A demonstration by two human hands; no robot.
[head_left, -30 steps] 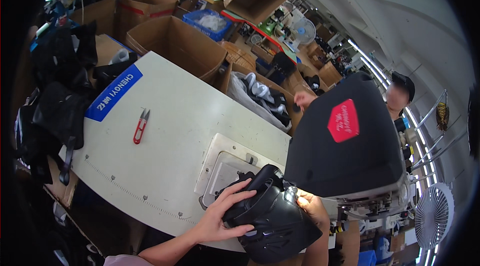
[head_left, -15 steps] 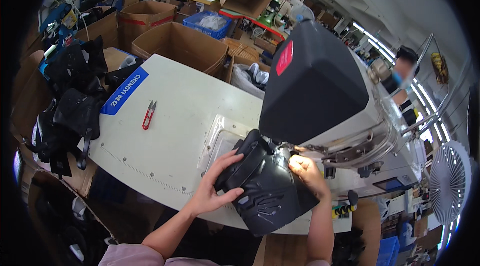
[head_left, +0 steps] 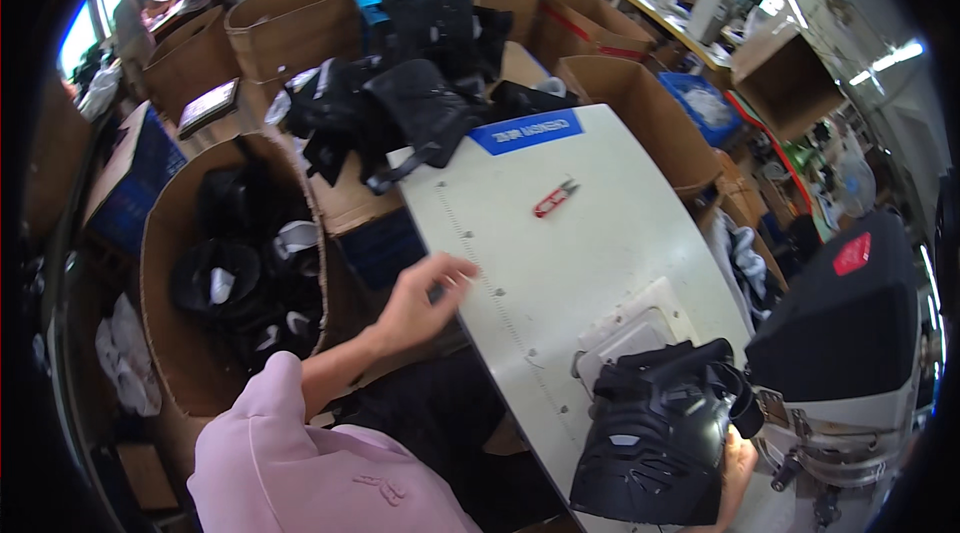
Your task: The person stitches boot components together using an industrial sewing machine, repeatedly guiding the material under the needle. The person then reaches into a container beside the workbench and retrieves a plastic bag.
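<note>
A black moulded piece with raised ridges and a strap (head_left: 650, 443) lies at the near right of the white sewing table, beside the machine head. Its exact kind I cannot tell. My right hand (head_left: 740, 463) grips its right edge, with the fingers partly hidden behind it. My left hand (head_left: 430, 298) hovers over the table's left edge, its fingers curved but apart and nothing in them. Red-handled thread snips (head_left: 555, 200) lie farther back on the tabletop.
The sewing machine (head_left: 840, 323) stands at the right. Black strapped pieces (head_left: 420, 103) are heaped past the table's far left corner. A cardboard box (head_left: 160, 333) of black pieces stands at the left. Another open carton (head_left: 640, 103) borders the table's far side.
My left hand has let go of the black piece and moved left to the table edge. My right hand still holds the piece. The view has swung left.
</note>
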